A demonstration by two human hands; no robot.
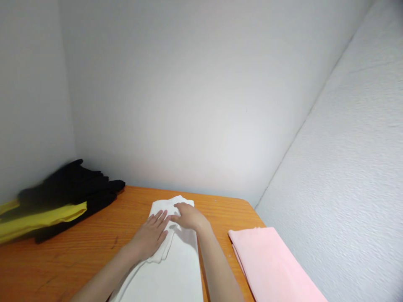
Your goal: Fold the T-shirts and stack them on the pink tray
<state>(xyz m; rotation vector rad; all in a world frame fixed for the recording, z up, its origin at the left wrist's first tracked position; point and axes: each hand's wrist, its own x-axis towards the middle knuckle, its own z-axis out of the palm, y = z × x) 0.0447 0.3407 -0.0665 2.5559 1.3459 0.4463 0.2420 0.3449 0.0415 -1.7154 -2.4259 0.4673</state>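
A white cloth garment (170,272) lies folded into a long strip, with a narrower layer, perhaps a sleeve, turned over its top. My left hand (151,237) rests flat on that layer, fingers stretched out and a little spread. Close beside it, my right hand (189,217) is over the far part of the garment, its thumb and forefinger apart and the other fingers partly hidden. Its fingertips are at or just above the cloth; contact is hard to tell. Nothing shows gripped in either hand.
The wooden table (135,205) carries a folded pink cloth (270,260) on the right. At the left lie a heap of black clothing (75,184) and a yellow garment (47,220). White walls (189,105) stand behind and to the right.
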